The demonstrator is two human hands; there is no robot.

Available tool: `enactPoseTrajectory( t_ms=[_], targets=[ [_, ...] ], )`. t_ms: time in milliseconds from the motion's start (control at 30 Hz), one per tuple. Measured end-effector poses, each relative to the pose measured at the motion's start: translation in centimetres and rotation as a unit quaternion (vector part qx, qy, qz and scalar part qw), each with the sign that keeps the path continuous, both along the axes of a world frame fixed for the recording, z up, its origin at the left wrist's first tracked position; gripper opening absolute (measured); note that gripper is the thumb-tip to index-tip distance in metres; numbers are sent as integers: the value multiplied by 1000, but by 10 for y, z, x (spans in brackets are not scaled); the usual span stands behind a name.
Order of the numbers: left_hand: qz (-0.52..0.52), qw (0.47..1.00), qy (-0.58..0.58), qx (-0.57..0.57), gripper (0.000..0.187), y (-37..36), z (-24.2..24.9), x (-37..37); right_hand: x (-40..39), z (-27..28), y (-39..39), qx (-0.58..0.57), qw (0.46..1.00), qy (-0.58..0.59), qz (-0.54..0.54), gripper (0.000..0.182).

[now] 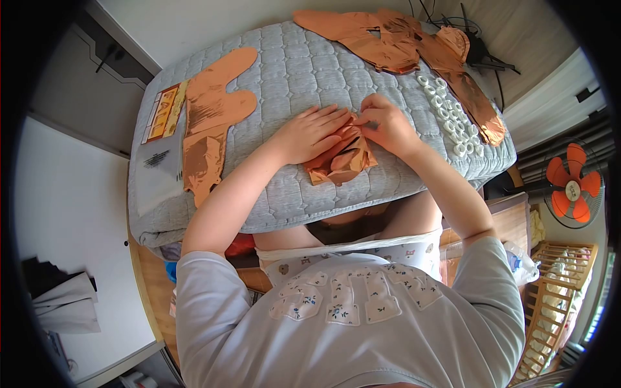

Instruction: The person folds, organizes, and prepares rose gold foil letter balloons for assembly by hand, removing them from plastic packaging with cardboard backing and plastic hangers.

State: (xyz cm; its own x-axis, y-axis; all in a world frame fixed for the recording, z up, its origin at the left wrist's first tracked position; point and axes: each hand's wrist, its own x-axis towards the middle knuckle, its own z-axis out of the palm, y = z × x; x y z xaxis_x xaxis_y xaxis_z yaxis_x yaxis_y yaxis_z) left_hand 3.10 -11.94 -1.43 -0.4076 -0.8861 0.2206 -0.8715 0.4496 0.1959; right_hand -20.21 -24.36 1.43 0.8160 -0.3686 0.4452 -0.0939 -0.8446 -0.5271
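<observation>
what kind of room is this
Probably a bedroom at home: there is a quilted mattress, a wooden crib-like frame and an orange-bladed fan beside the curtains.

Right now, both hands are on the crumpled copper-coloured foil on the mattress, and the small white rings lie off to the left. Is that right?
Not quite: the head view shows the small white rings lying off to the right. The rest stands: left hand and right hand are both on the crumpled copper-coloured foil on the mattress.
</observation>
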Motion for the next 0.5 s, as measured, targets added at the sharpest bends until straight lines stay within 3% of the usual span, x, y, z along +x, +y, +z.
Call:
enactPoseTrajectory(
  t_ms=[167,500],
  targets=[
    [12,1000,-1,8,59,1,0,-1,5,-2,0,27,999,-20,29,22],
    [8,1000,-17,12,57,0,1,0,-6,-5,-4,48,998,6,49,30]
  ],
)
